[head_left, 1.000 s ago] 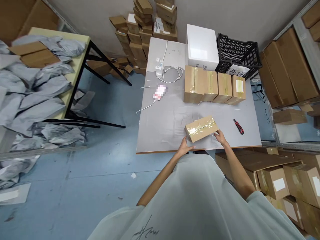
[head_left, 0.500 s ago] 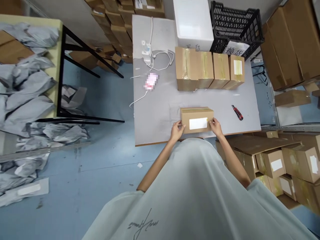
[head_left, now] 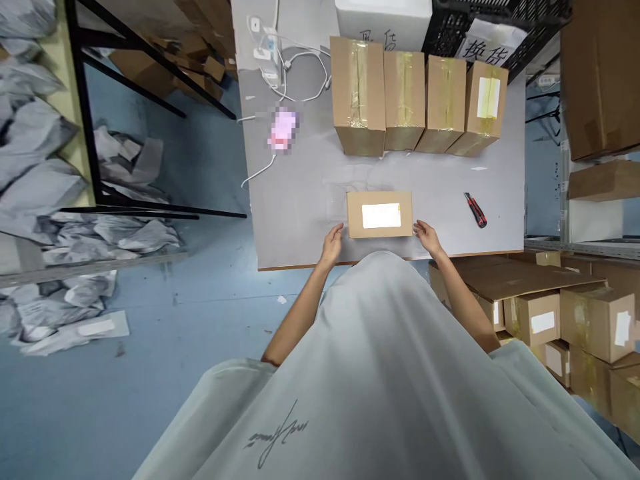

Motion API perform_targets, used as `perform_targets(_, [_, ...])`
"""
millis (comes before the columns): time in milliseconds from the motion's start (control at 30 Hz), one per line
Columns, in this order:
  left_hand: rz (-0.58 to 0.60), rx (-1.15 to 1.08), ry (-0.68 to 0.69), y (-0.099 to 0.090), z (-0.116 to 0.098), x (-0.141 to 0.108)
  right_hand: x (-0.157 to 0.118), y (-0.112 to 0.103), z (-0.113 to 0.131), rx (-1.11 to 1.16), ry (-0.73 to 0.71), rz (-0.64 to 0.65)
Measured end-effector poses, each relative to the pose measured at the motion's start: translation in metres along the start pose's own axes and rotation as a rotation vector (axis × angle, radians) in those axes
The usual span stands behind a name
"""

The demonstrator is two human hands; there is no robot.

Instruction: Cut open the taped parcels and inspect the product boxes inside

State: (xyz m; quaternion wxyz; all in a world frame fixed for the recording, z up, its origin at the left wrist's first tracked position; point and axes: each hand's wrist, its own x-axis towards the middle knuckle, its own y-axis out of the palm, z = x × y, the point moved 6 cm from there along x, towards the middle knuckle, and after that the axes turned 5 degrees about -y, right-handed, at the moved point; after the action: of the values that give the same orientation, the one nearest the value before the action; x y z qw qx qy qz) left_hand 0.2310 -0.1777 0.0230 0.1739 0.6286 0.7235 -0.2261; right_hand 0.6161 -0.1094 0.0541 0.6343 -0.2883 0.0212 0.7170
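Gray tabletop (head_left: 295, 213), labeled box (head_left: 380, 215) btwn L hand (head_left: 332, 245) & R hand (head_left: 428, 238), just beside each, both empty w/ fingers parted

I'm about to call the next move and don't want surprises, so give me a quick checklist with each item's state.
1. Box resting on the table: ok.
2. Label facing up: ok.
3. Left hand off the box: ok, a gap shows.
4. Right hand off the box: cannot tell, fingertips are right by its end.
5. Cutter away from both hands: ok, right of the right hand.
6. Box underside taped: cannot tell, hidden.
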Motion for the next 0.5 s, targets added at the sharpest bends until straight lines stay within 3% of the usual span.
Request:
perform_targets(100, [-0.022,0.008,-0.121,0.002,0.007,-0.018,-0.009,0.015,-0.01,0.052,-0.003,0.082])
perform_targets(233, [0.035,-0.022,-0.111,0.018,-0.008,-0.028,-0.018,0.028,-0.004,0.083,-0.039,0.133])
perform_targets(367, [-0.038,-0.007,-0.07,0.015,-0.027,-0.035,-0.026,0.016,0.015,0.041,-0.06,0.09])
perform_targets(500, [-0.168,0.005,0.038,0.001,-0.05,-0.046,-0.037,-0.004,0.06,-0.085,-0.187,0.032])
